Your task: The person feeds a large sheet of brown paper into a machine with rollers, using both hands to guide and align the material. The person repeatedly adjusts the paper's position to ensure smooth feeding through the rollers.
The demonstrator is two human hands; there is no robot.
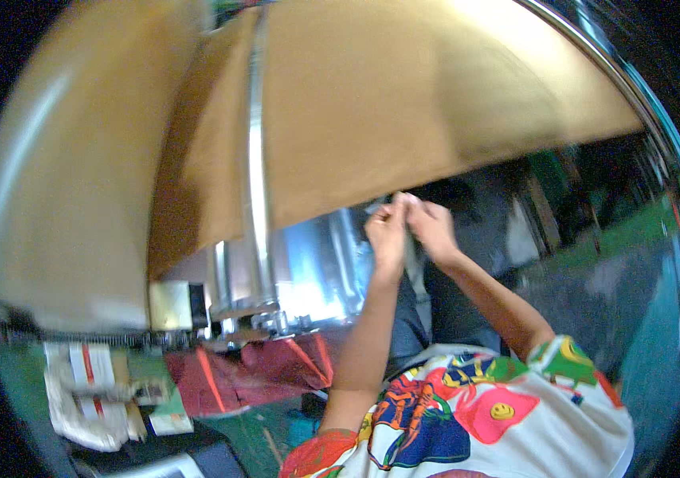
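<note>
A wide tan sheet, which looks like fabric (356,103), hangs across the upper view, with its lower edge slanting up to the right. My left hand (388,237) and my right hand (433,227) are close together at that edge. The fingers of both are closed in a pinch, fingertips meeting at the sheet's border. Some motion blur softens the fingertips, and the bit of sheet between them is hidden. A shiny metal bar (255,159) runs down in front of the sheet, left of my hands.
On the left curves a large tan roll (69,175). Below the sheet are shiny metal machine parts (316,267). Dark red material with orange stripes (248,374) lies at lower left, near a pale bundle (93,406) on the green floor (17,362). A long metal rail (595,56) bounds the upper right.
</note>
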